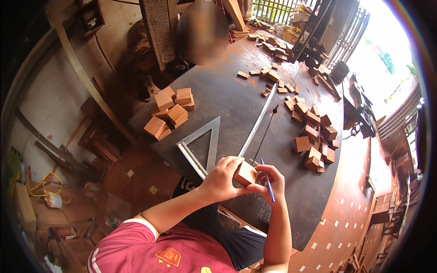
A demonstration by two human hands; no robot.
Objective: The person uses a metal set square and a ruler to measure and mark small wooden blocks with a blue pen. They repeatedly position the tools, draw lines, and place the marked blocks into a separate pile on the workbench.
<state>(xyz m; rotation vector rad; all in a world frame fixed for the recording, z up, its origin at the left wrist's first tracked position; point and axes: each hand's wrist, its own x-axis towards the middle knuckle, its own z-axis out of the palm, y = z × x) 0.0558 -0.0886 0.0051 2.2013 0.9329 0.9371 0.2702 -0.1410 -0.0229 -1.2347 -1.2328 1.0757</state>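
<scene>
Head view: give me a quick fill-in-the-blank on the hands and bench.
1. Both hands hold a small wooden ____ between them.
2. The right hand also holds a blue ____.
3. The metal triangle square lies by the ____ hand.
4. The steel ruler lies on the dark ____.

Missing: block; pen; left; table

Hard daylight floods in from the far right, blown out white beyond the dark slatted wooden screen (350, 32). It glares off the dark round worktop (227, 104). The left is dim; fisheye bends the black-vignetted edges.
</scene>
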